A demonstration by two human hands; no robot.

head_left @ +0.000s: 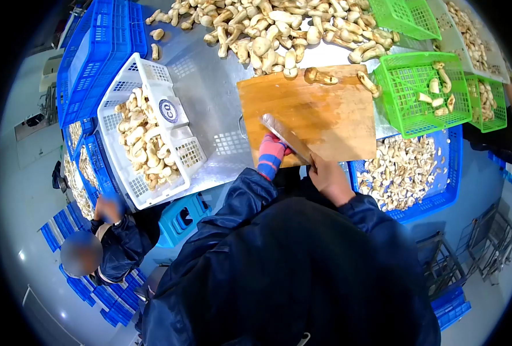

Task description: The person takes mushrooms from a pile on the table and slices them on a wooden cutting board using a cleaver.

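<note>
My right hand [329,177] is closed on the handle of a knife [288,136], whose wide blade points up and left over the near left part of a wooden cutting board [337,115]. Beside the blade is my left hand [272,151], in a pink and blue striped glove, its fingers partly behind the knife. Whether it holds anything is hidden. A mushroom [320,76] lies at the board's far edge, and another mushroom [369,85] rests near its right corner. Beyond the board is a large pile of mushrooms [262,29] on the metal table.
A white basket of mushrooms [193,153] stands left, near stacked blue crates [97,63]. Right are a green basket [403,112] with several mushroom pieces and a blue crate [457,167] of cut pieces. A co-worker [123,248] is at the lower left, near a blue stool [181,219].
</note>
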